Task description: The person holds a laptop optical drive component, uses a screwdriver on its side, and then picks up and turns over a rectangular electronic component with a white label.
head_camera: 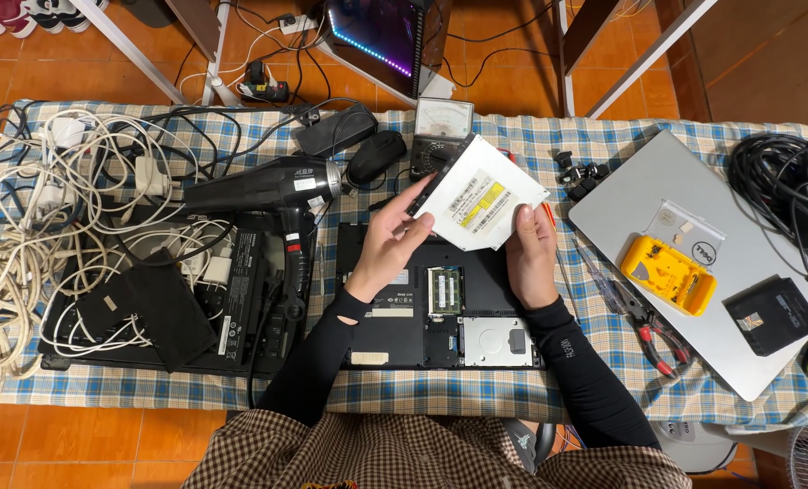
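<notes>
Near edge: checked lap, black sleeves. Above the opened laptop base [440,303], left hand [387,246] pinching the black bezel end of the slim optical drive [482,195], right hand [530,249] gripping its near-right corner. Best kept level, held by the edges, clear of the exposed memory module [444,291] and hard drive [497,341]. Hair dryer [268,190] left.

2 hands hold a flat white disc drive [481,195] up over an open black laptop [440,299]. The left hand [390,244] grips its left edge and the right hand [530,254] holds its lower right corner. The laptop lies upside down on a blue checked cloth [422,394]. A black hair dryer [272,195] lies to the left, beside a pile of white cables [23,235]. A silver laptop [684,244] with a yellow case [668,274] on it sits to the right, next to red-handled pliers [648,330].
</notes>
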